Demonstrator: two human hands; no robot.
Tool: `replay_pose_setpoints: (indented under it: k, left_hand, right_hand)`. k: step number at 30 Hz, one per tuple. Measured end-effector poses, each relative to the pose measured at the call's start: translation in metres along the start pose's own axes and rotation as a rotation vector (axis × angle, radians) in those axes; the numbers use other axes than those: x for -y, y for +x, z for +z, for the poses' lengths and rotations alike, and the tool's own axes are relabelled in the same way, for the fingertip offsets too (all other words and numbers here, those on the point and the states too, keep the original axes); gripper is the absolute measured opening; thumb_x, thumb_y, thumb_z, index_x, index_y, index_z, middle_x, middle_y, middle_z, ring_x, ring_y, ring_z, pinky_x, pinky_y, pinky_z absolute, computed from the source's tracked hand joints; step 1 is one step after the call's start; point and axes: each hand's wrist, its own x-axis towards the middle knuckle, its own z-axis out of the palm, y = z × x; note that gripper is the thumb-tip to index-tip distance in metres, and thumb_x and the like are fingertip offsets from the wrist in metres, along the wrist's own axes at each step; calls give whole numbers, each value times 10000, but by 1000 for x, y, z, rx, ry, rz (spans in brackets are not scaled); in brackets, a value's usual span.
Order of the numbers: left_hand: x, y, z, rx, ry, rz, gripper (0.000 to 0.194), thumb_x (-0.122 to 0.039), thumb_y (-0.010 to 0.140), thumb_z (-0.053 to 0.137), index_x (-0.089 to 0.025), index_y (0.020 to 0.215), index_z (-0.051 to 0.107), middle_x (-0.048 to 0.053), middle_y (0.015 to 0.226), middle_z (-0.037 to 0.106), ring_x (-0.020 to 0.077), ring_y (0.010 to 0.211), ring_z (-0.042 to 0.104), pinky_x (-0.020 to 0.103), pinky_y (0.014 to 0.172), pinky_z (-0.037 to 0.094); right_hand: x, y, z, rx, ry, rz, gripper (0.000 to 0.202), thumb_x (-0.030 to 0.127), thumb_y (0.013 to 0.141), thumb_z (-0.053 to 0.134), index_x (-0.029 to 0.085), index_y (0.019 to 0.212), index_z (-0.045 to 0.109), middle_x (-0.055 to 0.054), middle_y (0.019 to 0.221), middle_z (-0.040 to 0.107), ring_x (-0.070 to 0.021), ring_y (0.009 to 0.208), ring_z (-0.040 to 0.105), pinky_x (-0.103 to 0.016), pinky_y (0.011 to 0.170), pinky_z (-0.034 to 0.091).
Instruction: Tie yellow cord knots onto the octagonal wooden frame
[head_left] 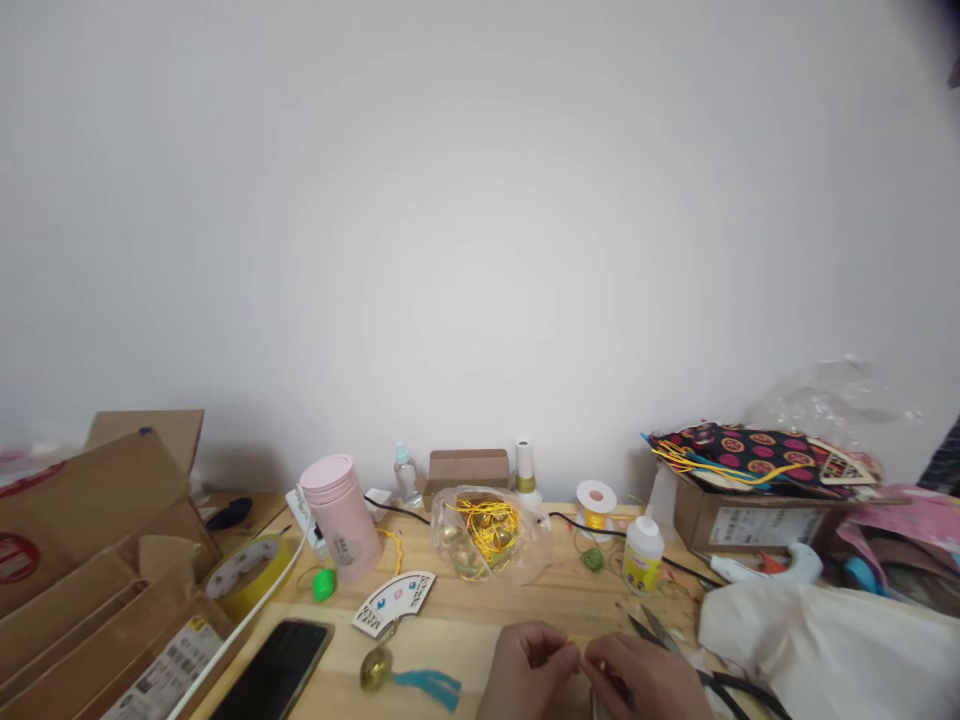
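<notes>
My left hand (529, 665) and my right hand (646, 678) meet at the table's front edge, fingertips pinched close together. A tiny bit of yellow shows at the left fingertips; what the fingers hold is too small and hidden to name. Left of them lies a gold bell (375, 668) with a blue tassel (429, 685). Just behind it is a white fan-shaped plaque (395, 603) with printed characters. Black-handled scissors (660, 633) lie beside my right hand, blades partly apart. A clear bag of yellow cords (491, 535) sits behind my hands.
At left are cardboard boxes (90, 580), a yellow tape roll (250, 578), a phone (274, 670) and a pink canister (341, 515). A glue bottle (643, 555) and a thread spool (596, 505) stand behind my hands. A full carton (750, 520) and white cloth (832, 640) occupy the right.
</notes>
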Motion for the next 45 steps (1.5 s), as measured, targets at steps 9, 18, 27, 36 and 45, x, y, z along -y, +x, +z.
replay_pose_setpoints:
  k: [9, 18, 27, 36, 45]
  left_hand:
    - [-9, -2, 1, 104, -225, -22, 218, -319, 502, 679, -131, 538, 575, -4, 491, 600, 147, 523, 545, 242, 544, 406]
    - [-16, -6, -2, 81, -196, -25, 256, -352, 486, 691, -113, 559, 637, 32, 546, 645, 161, 571, 559, 246, 574, 412]
    - [-11, -3, -3, 25, -151, -29, 157, -250, 501, 677, -114, 567, 635, 0, 513, 596, 132, 532, 497, 237, 551, 388]
    - [-15, -5, 0, 114, -223, 6, 142, -250, 550, 654, -129, 545, 579, -11, 505, 578, 125, 526, 508, 221, 534, 376]
    - [-8, 0, -4, 110, -314, -33, 176, -251, 507, 706, -114, 566, 613, 1, 540, 607, 118, 550, 514, 219, 563, 385]
  right_hand:
    - [-3, 0, 1, 28, -92, -73, 175, 222, 809, 419, 224, 736, 578, -16, 688, 589, -135, 611, 558, -190, 511, 342]
    - [-3, -1, 0, -16, -89, -92, 175, 214, 823, 422, 207, 730, 570, -24, 697, 561, -135, 642, 538, -194, 535, 341]
    - [-4, -1, 1, -157, -25, -122, 142, 169, 794, 440, 217, 710, 545, -3, 675, 537, -135, 633, 508, -208, 534, 325]
    - [-1, -1, -4, -230, 52, -105, 118, 169, 779, 450, 206, 709, 537, -17, 719, 502, -134, 644, 487, -217, 550, 345]
    - [8, 3, -10, -355, 46, -208, 139, 135, 748, 444, 190, 650, 526, -21, 666, 506, -142, 611, 456, -225, 531, 321]
